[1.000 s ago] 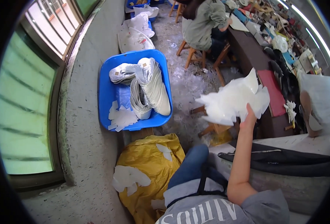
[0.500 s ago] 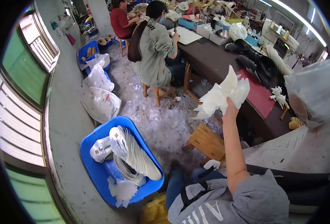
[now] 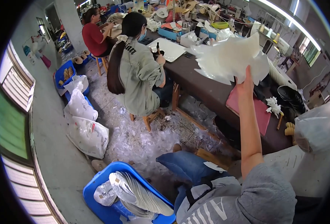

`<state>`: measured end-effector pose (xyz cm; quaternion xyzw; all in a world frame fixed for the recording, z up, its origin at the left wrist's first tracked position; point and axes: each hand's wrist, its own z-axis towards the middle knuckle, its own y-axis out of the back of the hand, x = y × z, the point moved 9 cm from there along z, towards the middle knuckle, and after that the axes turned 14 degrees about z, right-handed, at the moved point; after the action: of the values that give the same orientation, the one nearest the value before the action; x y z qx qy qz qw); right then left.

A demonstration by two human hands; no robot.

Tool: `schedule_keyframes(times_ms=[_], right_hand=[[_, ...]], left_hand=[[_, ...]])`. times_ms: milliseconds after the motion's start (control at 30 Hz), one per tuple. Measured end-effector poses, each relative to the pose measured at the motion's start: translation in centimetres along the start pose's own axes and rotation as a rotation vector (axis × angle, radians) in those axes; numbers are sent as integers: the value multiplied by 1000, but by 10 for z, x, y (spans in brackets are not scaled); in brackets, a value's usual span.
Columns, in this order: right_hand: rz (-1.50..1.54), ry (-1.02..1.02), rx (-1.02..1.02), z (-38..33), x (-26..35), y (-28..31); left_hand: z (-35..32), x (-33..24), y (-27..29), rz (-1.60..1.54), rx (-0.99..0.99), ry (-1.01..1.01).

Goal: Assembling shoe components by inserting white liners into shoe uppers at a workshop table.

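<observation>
My right hand (image 3: 244, 84) reaches out over the near side of the dark worktable. Its fingers are closed on the lower edge of a white, slightly translucent sheet piece (image 3: 228, 59) with jagged, pointed edges; whether it is one layer or several I cannot tell. The piece is held up in the air and hides part of the tabletop. Below it on the table lies a red-pink mat (image 3: 260, 118), close to my wrist. My left hand is out of view.
A blue bin (image 3: 92, 198) holding stacked white shoe-shaped pieces (image 3: 140, 194) stands at lower left. A wooden stool (image 3: 215, 158) is partly behind my leg. Two people sit along the worktable (image 3: 198, 80). Clear plastic scraps (image 3: 146, 140) litter the floor. White bags (image 3: 88, 136) line the wall.
My right hand has lifted the white piece higher and farther over the table. My leg now covers much of the stool. The blue bin sits lower in view.
</observation>
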<state>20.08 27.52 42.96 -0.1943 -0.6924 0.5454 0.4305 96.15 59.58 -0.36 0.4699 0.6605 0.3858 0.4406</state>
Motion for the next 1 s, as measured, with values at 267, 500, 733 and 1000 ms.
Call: schedule_keyframes(times_ms=[267, 500, 733, 1000], right_hand=[[-698, -447, -485, 185, -128, 221], [-1023, -1233, -203, 46, -133, 319], [-890, -1002, -370, 37, -103, 287], [-1337, -558, -632, 56, -88, 310]], left_hand=[[-133, -183, 49, 328, 399, -393], [-279, -341, 60, 713, 854, -561], [-423, -525, 13, 1087, 917, -964], [-615, -634, -87, 1271, 1080, -1591]])
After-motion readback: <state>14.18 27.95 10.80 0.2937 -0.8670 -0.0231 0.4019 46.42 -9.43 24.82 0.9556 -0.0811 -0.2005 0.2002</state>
